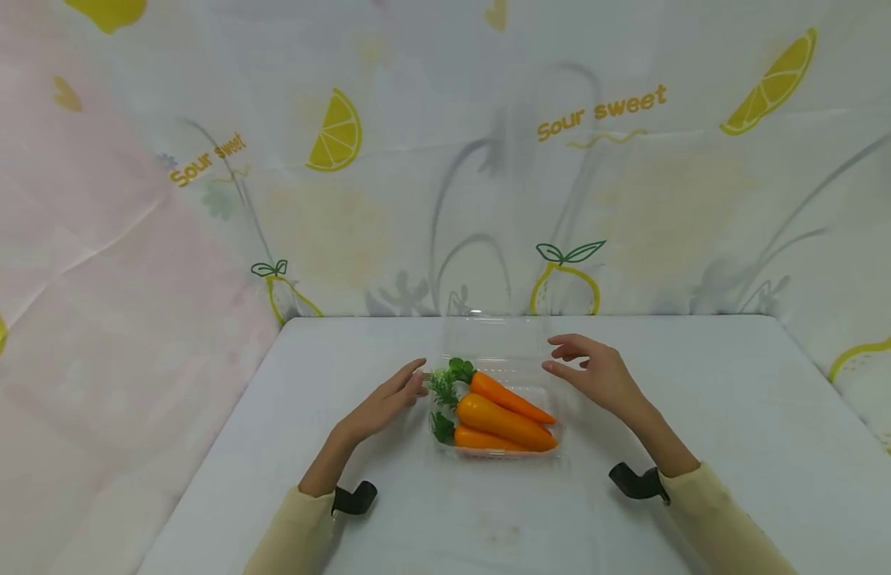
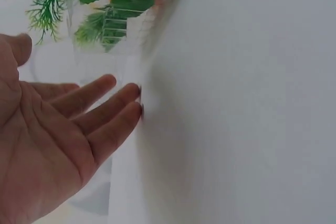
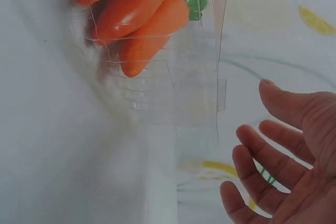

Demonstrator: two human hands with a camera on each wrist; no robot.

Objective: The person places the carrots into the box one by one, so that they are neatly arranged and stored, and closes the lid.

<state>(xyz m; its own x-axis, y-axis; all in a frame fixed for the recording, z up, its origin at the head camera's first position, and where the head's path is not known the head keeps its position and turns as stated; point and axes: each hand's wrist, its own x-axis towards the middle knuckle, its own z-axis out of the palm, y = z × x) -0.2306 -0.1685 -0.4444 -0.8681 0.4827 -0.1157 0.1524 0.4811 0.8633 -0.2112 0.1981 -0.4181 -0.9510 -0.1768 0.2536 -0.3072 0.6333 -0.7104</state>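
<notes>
A clear plastic clamshell box (image 1: 481,454) sits on the table with its lid (image 1: 494,337) raised at the back. Inside lie three orange carrots (image 1: 504,422), their green leafy tops (image 1: 443,389) toward the left side. Some leaves poke out over the box's left wall. My left hand (image 1: 388,405) is beside that wall, fingers extended and loosely spread, holding nothing; in the left wrist view its palm (image 2: 50,145) shows bare. Right of the raised lid, my right hand (image 1: 596,374) hovers with fingers softly bent and thumb apart. Nothing is in its grasp in the right wrist view either.
The white tabletop (image 1: 733,415) extends around the box on all sides. Behind it hangs a pale cloth backdrop (image 1: 417,216) printed with lemons and lettering. A black strap-like piece (image 1: 355,498) is on the left wrist, another (image 1: 635,481) on the right.
</notes>
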